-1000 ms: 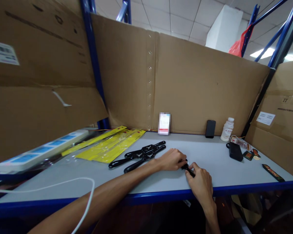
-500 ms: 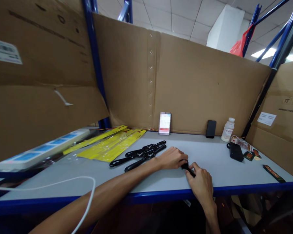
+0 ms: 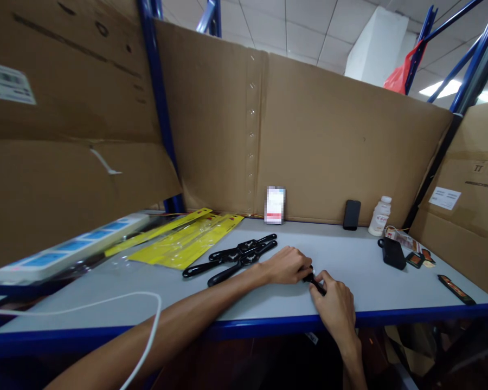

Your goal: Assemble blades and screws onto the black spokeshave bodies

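Cardboard-walled grey shelf-table (image 3: pixel 106 292): your left hand (image 3: pixel 287 265) and right hand (image 3: pixel 335 303), both closed, pinch a small black tool (image 3: pixel 314 281) near the front edge. Loosen either grip and it may drop off the edge.

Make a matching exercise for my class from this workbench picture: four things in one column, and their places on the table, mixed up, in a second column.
Things
1. yellow packets
2. white bottle
3. black tools
4. small black part

Places
A. between the left hand and the right hand
B. at the back right, beside the dark phone
C. at the back left of the table
D. mid-table, just left of the left hand

Pairs: 1-C, 2-B, 3-D, 4-A
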The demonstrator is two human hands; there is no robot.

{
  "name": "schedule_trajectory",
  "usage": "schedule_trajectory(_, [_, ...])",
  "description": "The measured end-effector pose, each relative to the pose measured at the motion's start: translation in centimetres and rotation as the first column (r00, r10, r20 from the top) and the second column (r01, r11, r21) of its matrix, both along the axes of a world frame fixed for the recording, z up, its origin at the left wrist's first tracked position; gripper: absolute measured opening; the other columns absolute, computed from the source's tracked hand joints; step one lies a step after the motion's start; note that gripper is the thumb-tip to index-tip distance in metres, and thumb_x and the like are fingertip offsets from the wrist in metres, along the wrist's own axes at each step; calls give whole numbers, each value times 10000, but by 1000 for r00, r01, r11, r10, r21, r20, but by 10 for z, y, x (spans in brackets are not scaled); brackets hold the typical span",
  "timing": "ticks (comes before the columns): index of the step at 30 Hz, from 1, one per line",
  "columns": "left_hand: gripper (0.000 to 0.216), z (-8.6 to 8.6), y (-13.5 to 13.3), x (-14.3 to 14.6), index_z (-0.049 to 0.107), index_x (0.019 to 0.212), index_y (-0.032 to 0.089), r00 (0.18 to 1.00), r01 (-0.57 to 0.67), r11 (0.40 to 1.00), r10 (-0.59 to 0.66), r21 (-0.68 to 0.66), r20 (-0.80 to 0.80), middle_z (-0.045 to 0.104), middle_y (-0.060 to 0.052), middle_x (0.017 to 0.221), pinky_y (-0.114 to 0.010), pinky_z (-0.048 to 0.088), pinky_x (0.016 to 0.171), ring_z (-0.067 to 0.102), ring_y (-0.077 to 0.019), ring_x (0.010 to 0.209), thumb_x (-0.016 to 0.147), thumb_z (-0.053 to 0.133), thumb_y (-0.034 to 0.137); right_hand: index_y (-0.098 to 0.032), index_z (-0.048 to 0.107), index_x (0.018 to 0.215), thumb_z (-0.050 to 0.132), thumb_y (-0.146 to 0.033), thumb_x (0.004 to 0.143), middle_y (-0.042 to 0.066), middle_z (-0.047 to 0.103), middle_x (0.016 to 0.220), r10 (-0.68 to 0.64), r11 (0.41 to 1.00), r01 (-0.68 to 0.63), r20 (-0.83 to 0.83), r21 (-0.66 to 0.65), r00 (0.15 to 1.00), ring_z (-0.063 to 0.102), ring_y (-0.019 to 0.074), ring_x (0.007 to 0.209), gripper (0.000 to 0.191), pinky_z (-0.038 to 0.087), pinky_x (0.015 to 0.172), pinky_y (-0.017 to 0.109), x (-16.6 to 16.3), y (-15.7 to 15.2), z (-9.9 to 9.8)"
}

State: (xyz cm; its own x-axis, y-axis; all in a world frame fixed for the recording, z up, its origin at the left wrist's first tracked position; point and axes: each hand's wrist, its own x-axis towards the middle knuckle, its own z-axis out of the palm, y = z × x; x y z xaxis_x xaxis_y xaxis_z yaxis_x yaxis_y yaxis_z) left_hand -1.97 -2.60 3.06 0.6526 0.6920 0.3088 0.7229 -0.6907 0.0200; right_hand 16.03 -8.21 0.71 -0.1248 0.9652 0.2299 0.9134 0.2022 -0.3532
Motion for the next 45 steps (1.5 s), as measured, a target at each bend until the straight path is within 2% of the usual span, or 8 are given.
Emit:
schedule_trajectory(10, [207, 2, 3, -6, 748, 973, 235, 992, 88, 994, -81, -71, 101, 781, -15, 895, -222, 444, 697, 706, -156, 798, 915, 557, 180, -278, 658, 995, 577, -356, 944, 12, 768, 863, 4, 1000, -4, -16, -4, 1000, 719, 200, 835, 124, 346, 657, 260, 0, 0, -1])
schedule_trajectory(16, [165, 8, 2, -9, 716, 980, 222, 998, 44, 998, -43, 36, -44, 753, -33, 826, -246, 388, 609, 689, -178, 726, 956, 571, 297, -283, 661, 1006, 580, -349, 942, 11, 765, 843, 5, 1000, -5, -12, 11, 1000, 713, 201, 802, 122, 343, 649, 260, 0, -1, -1])
schedule_trajectory(20, [235, 8, 1, -10, 683, 843, 195, 994, 26, 998, -19, 64, -104, 730, -49, 787, -261, 364, 591, 665, -176, 680, 980, 547, 329, -281, 660, 1000, 584, -351, 940, 12, 766, 845, 3, 1000, -3, -12, 22, 1000, 713, 199, 796, 120, 336, 643, 261, 0, -1, 0])
schedule_trajectory(25, [305, 2, -2, 0, 630, 773, 187, 993, -71, 997, 72, 16, -90, 714, -58, 750, -282, 352, 591, 654, -189, 663, 1009, 480, 309, -283, 664, 986, 573, -354, 943, 10, 763, 832, 9, 1000, -9, -17, 21, 1000, 718, 208, 803, 123, 331, 643, 273, 0, -1, -1])
schedule_trajectory(28, [189, 1, -4, 5, 622, 900, 190, 991, -131, 991, 131, 17, -39, 723, -58, 832, -290, 348, 588, 655, -200, 691, 994, 505, 305, -284, 661, 991, 575, -355, 940, 10, 763, 824, 4, 1000, -4, -19, 30, 1000, 720, 210, 807, 123, 332, 646, 276, 0, -1, -2])
schedule_trajectory(31, [79, 2, -5, 4, 592, 1004, 207, 998, -47, 998, 48, 33, -40, 707, -48, 975, -283, 358, 601, 657, -187, 766, 967, 530, 240, -280, 656, 979, 576, -342, 935, 7, 770, 863, 11, 999, -10, -28, 37, 1000, 720, 205, 817, 110, 334, 653, 275, 1, 1, -3])
schedule_trajectory(34, [98, 3, -3, 1, 583, 909, 209, 996, 43, 998, -39, 44, -86, 671, -32, 961, -284, 363, 600, 648, -172, 789, 969, 507, 215, -281, 658, 979, 580, -347, 932, 2, 771, 885, 11, 1000, -10, -34, 28, 999, 720, 200, 825, 112, 335, 654, 275, 1, 1, -3])
schedule_trajectory(45, [166, 9, -3, -3, 568, 900, 203, 994, 22, 999, -19, 30, -110, 662, -37, 949, -299, 365, 585, 652, -184, 765, 983, 548, 346, -291, 664, 1003, 590, -354, 926, 6, 768, 863, 4, 1000, -4, -29, 14, 1000, 716, 209, 828, 123, 340, 658, 275, 0, 1, -3])
